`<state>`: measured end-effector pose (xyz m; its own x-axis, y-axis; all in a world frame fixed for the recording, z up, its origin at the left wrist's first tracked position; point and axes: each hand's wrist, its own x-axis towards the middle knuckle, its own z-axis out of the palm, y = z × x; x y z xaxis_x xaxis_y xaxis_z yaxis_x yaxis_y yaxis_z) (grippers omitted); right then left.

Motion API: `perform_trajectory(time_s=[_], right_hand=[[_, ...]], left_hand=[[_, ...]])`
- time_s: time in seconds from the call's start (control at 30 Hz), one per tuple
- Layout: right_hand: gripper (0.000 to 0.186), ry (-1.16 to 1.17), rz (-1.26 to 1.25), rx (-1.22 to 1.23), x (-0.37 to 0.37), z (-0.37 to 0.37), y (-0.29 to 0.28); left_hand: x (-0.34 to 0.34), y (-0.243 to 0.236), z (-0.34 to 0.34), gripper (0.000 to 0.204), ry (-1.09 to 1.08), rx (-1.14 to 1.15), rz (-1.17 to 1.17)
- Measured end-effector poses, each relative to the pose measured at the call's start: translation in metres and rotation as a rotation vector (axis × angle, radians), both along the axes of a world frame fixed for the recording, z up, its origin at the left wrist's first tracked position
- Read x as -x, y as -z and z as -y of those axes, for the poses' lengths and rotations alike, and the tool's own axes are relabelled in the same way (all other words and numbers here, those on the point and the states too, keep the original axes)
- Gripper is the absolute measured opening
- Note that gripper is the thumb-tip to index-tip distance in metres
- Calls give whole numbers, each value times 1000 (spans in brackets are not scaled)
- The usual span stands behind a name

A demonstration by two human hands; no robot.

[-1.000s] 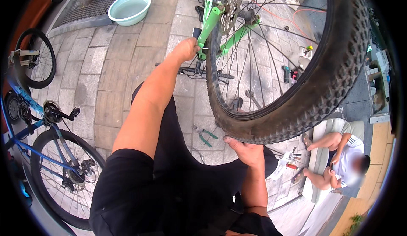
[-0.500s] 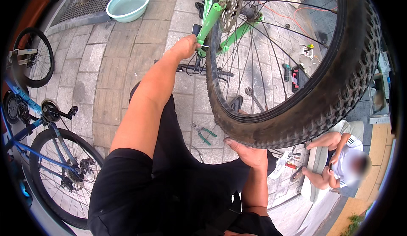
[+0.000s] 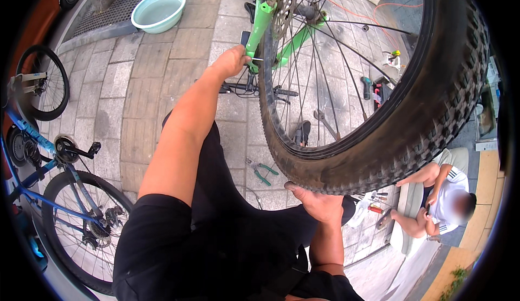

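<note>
- The tire (image 3: 374,160) had shifted slightly right.
- The left hand (image 3: 232,63) curled at the green fork (image 3: 259,27), grip unclear.
- Well apart, the right hand (image 3: 324,206) touched the tire's underside, grip unclear.

A pale turquoise basin (image 3: 157,28) stands on the pavement (image 3: 187,52) beside the corner of a metal grating (image 3: 127,0). Along the pavement's left edge is a blue bicycle (image 3: 66,149); toward its right edge, a person (image 3: 443,199) sits on a pale sofa (image 3: 459,159).
</note>
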<state>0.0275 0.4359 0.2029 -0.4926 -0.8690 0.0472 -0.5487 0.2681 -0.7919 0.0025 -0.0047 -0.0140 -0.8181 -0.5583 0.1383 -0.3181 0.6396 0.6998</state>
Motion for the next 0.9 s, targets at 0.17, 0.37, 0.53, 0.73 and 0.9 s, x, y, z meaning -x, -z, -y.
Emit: perform_trajectory(time_s=[0.17,0.37,0.53,0.73,0.9], right_hand=[[51,34,0,158,-8,3,-2],[46,19,-94,178,-8,6,-8],[42,40,-86,177,-8,3,-9],[45,40,-257,257,-2,15,-6],[38,-30,-212,130,-2,13,-1]], left_hand=[[-1,-5,0,30,4,19,35],[-3,-9,-2,29,-11,-6,61],[0,-5,-6,29,-16,-17,57],[6,20,9,28,36,113,-89],[-1,6,1,27,-18,-13,-26]])
